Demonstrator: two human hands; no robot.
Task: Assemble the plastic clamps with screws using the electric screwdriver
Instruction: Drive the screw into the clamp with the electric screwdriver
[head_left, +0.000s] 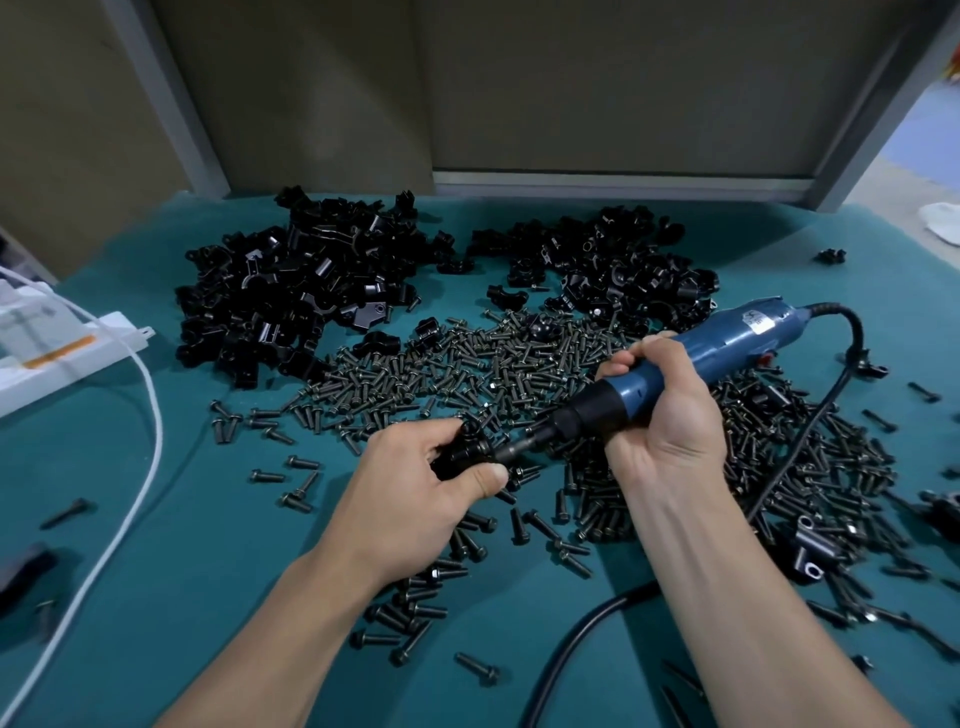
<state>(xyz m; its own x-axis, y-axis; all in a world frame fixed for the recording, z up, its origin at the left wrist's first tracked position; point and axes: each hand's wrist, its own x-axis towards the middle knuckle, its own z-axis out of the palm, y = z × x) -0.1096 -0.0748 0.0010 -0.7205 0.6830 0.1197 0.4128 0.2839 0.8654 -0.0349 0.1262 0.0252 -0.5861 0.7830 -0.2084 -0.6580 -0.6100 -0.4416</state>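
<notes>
My left hand (415, 483) grips a black plastic clamp (462, 454) with a screw in it, just above the teal table mat (197, 545). My right hand (660, 410) grips the blue electric screwdriver (696, 353), whose dark bit (514, 446) meets the screw head in the clamp. Two heaps of black clamp parts lie at the back: one at the left (301, 291) and one at the right (613, 270). A broad spread of dark screws (467, 364) covers the middle and right of the mat.
The screwdriver's black cable (810, 431) runs right and loops back to the front edge. A white cable (150, 415) and a white device (57, 343) lie at the left. Some assembled clamps (805, 551) sit at the right. A metal frame and panels stand behind the table.
</notes>
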